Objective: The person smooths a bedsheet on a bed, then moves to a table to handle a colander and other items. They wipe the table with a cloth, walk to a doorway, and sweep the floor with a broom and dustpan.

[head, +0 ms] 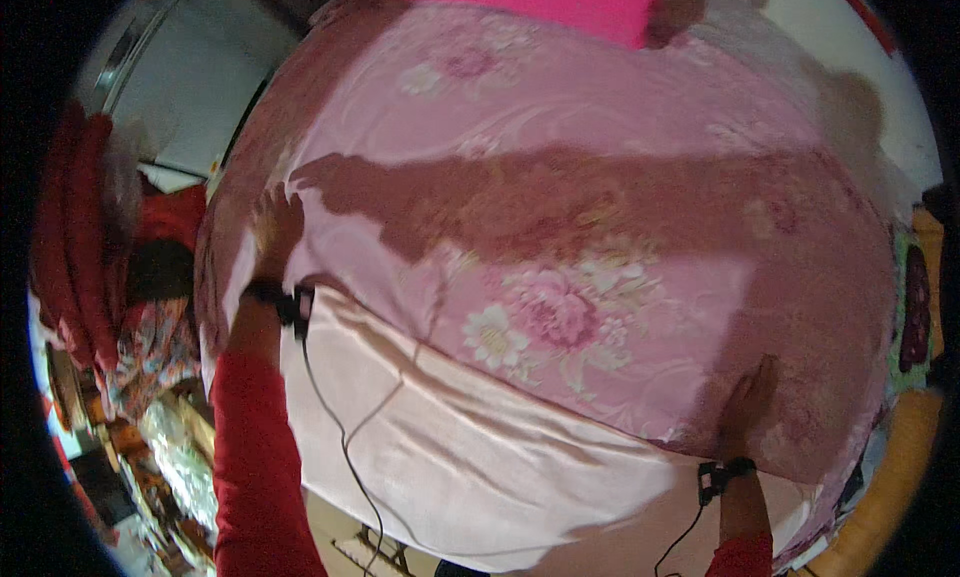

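Observation:
A pink blanket with a flower print (555,307) is spread over a large surface before me, its near edge turned so that a pale underside (450,442) shows in soft folds. My left hand (277,224) rests on the blanket at its left side, fingers pointing away from me. My right hand (750,400) lies in shadow on the blanket near its lower right edge, fingers extended. Neither hand visibly grips anything. Each wrist bears a black strap with a small device and a cable. Red sleeves cover both forearms.
At the top is a bright pink cloth (525,3). Red cloth (82,232), a patterned fabric (154,344) and clear plastic wrapping (180,449) lie at the left, below a grey panel (202,66). A tan rolled or padded item (885,479) borders the right side.

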{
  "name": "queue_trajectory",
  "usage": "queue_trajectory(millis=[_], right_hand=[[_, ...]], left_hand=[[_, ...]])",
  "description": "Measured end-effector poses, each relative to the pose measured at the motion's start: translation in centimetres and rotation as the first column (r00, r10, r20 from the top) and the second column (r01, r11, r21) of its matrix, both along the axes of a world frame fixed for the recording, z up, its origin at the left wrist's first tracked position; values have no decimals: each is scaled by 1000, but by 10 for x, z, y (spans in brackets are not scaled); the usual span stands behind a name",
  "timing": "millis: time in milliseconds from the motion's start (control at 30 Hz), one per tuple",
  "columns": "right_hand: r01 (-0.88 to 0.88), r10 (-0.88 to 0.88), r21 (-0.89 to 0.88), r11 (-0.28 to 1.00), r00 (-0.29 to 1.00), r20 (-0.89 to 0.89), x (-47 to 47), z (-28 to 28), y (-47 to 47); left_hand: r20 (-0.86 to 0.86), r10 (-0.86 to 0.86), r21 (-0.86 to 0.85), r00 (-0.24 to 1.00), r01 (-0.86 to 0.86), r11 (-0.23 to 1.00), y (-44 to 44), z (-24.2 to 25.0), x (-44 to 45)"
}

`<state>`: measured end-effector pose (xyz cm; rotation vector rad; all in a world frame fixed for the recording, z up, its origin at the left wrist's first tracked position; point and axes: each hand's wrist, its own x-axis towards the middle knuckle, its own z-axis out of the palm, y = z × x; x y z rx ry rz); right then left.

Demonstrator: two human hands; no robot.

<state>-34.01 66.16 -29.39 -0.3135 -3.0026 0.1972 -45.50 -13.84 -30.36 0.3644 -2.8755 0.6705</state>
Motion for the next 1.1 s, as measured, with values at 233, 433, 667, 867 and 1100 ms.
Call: queue_trajectory(millis=[233,433,667,867,1100], right_hand=[[94,-99,76,993,993,69,-5,7,-6],[-86,38,-248,965,980,-194,2,2,0],[-275,111,-632,724,951,-287,-47,-1,-187],[-398,427,-400,826,904,-17,-79,14,-406],[-447,451,58,893,888,-88,-80,1,-446]], left_hand=[[-259,-274,502,926,372,781,220,7,-6],[-18,-223,719,975,168,674,225,27,-9],[-214,-157,631,964,259,731,229,8,-1],[-153,-148,691,977,213,691,220,3,-4],[-154,-447,774,881,389,499,184,23,-13]])
